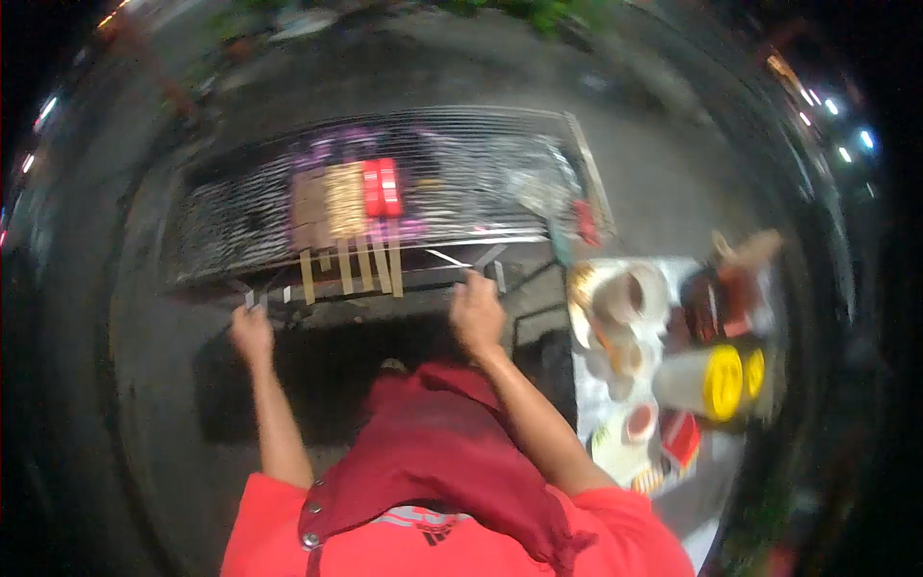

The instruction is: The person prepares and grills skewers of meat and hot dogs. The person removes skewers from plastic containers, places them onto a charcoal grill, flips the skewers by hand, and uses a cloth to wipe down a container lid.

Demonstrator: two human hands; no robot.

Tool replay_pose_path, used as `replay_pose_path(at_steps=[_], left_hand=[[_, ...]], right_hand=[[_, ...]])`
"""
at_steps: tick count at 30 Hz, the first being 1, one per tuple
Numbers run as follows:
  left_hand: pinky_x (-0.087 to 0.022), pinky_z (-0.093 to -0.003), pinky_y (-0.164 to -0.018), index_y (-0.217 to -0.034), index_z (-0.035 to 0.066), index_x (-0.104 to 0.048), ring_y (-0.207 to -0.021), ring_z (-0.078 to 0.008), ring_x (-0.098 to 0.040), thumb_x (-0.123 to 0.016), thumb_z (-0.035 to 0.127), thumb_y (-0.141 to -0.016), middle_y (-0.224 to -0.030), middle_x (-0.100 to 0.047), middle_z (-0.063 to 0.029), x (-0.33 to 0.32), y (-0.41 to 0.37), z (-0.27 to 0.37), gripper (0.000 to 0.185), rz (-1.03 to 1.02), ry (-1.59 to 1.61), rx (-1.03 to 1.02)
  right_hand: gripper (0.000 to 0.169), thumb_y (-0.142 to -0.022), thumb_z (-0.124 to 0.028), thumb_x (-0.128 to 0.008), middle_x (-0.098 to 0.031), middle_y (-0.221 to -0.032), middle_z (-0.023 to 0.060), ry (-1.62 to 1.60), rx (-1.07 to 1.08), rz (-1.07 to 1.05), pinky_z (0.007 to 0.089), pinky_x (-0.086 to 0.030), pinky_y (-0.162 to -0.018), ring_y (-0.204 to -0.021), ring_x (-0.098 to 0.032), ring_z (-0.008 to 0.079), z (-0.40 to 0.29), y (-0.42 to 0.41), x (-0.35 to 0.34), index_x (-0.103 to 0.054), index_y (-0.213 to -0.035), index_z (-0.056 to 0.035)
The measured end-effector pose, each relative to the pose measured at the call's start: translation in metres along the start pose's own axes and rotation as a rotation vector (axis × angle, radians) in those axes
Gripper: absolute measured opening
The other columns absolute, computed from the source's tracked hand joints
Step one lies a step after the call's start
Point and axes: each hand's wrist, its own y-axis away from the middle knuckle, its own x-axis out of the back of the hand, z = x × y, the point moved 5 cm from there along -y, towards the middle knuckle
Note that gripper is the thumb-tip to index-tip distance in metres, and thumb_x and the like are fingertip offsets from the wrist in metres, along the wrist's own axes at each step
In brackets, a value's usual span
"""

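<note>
A barbecue grill (pixel 461 180) with a grate of thin metal bars stands in front of me. Across its middle lie skewers of brown slabs (pixel 310 205), pale golden pieces (pixel 346 200) and red sausages (pixel 382 187), their flat wooden sticks (pixel 364 267) hanging over the front edge towards me. My left hand (pixel 252 335) is curled at a pale metal handle at the grill's front left. Farther right, my right hand (pixel 477 310) is closed at a similar fitting. Blur hides exactly how the fingers wrap around the metal. A purple glow shows beneath the grate.
At my right, a side table (pixel 580 368) carries a tipped-looking cup (pixel 638 292), containers with yellow lids (pixel 723 382), a dark red-brown jar (pixel 721 303) and a red packet (pixel 680 438). A green-handled utensil (pixel 559 241) juts from the grill's right front corner. Pavement surrounds the grill.
</note>
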Motion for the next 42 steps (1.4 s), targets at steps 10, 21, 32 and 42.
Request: replay_pose_path(at_steps=[10, 21, 32, 42], left_hand=[[-0.046, -0.0444, -0.074, -0.101, 0.006, -0.059, -0.086, -0.0353, -0.061, -0.056, 0.027, -0.082, -0.09, -0.065, -0.0166, 0.009, 0.007, 0.003, 0.028, -0.015, 0.081, 0.09], [-0.047, -0.033, -0.065, -0.098, 0.001, -0.059, -0.072, -0.0219, -0.059, -0.066, 0.018, -0.079, -0.085, -0.059, -0.0107, -0.009, 0.026, 0.06, 0.027, -0.103, 0.483, -0.223], [-0.031, -0.0174, -0.042, -0.083, 0.006, -0.059, -0.051, -0.002, -0.042, -0.063, 0.014, -0.086, -0.065, -0.052, 0.0038, -0.058, 0.024, 0.079, 0.01, -0.725, 0.975, 0.185], [-0.03, -0.0172, -0.043, -0.089, 0.003, -0.062, -0.05, -0.001, -0.04, -0.056, 0.012, -0.09, -0.067, -0.054, 0.0033, -0.053, 0.028, 0.077, 0.011, -0.705, 0.924, 0.103]], right_hand=[[0.024, -0.09, -0.023, -0.05, -0.053, -0.097, 0.016, 0.036, 0.034, 0.068, 0.0476, -0.047, -0.067, -0.082, -0.057, 0.0384, -0.005, 0.003, 0.002, -0.051, -0.111, -0.0115], [0.019, -0.09, -0.024, -0.05, -0.055, -0.094, 0.0147, 0.092, 0.049, 0.106, 0.0465, -0.046, -0.065, -0.081, -0.057, 0.037, -0.003, 0.004, -0.003, -0.055, -0.1, -0.0089], [0.019, -0.091, -0.025, -0.048, -0.055, -0.089, 0.0156, 0.099, 0.051, 0.093, 0.0465, -0.045, -0.064, -0.076, -0.057, 0.0375, -0.001, 0.005, -0.003, -0.056, -0.093, -0.0074], [0.018, -0.089, -0.024, -0.051, -0.054, -0.089, 0.0149, 0.081, 0.084, 0.134, 0.0465, -0.046, -0.061, -0.074, -0.058, 0.037, -0.001, 0.004, -0.003, -0.057, -0.091, -0.0079]])
